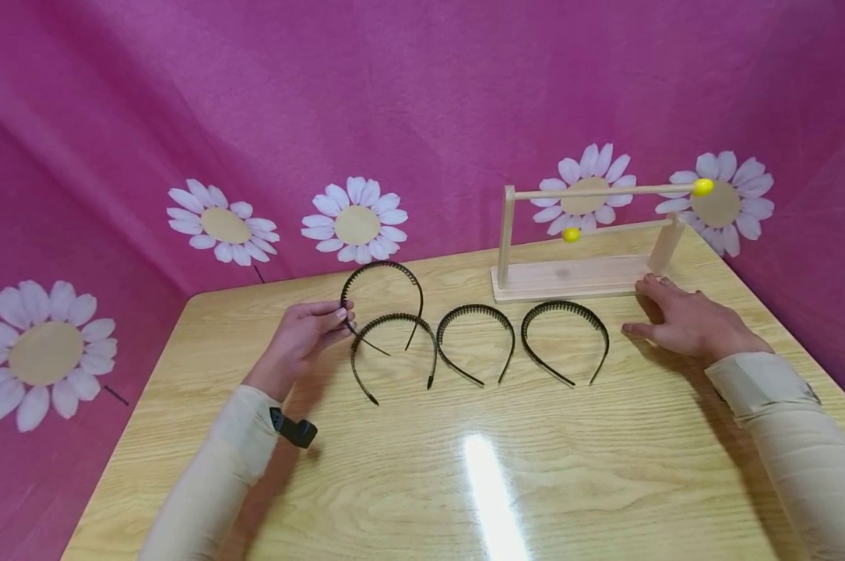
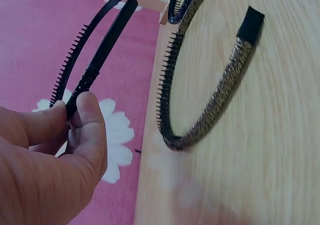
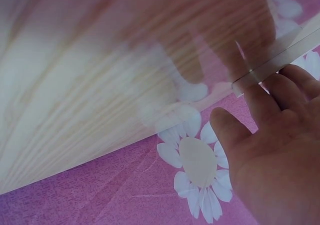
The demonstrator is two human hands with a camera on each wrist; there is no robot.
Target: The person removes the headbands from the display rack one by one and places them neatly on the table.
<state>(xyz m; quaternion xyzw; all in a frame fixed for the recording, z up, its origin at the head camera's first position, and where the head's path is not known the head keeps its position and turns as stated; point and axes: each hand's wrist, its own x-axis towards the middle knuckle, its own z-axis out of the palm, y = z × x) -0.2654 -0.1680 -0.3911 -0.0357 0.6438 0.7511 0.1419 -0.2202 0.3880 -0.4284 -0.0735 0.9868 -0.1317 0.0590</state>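
My left hand (image 1: 303, 343) pinches a black toothed headband (image 1: 422, 300) by its left side, between thumb and fingers. In the left wrist view the held headband (image 2: 102, 47) is raised beside a brown glittery headband (image 2: 220, 97) with a black tip. That brown one (image 1: 394, 317) lies on the table just in front of my left hand. Two more dark headbands, a middle one (image 1: 474, 308) and a right one (image 1: 565, 305), lie in a row beside it. My right hand (image 1: 695, 319), fingers extended, touches the right front corner of a wooden rack (image 1: 569, 284).
The rack has two horizontal bars, each with a yellow ball end, the upper ball (image 1: 703, 187) at right and the lower ball (image 1: 571, 234) near the middle. A pink daisy-print cloth (image 1: 436, 117) hangs behind the wood-grain table (image 1: 394, 483).
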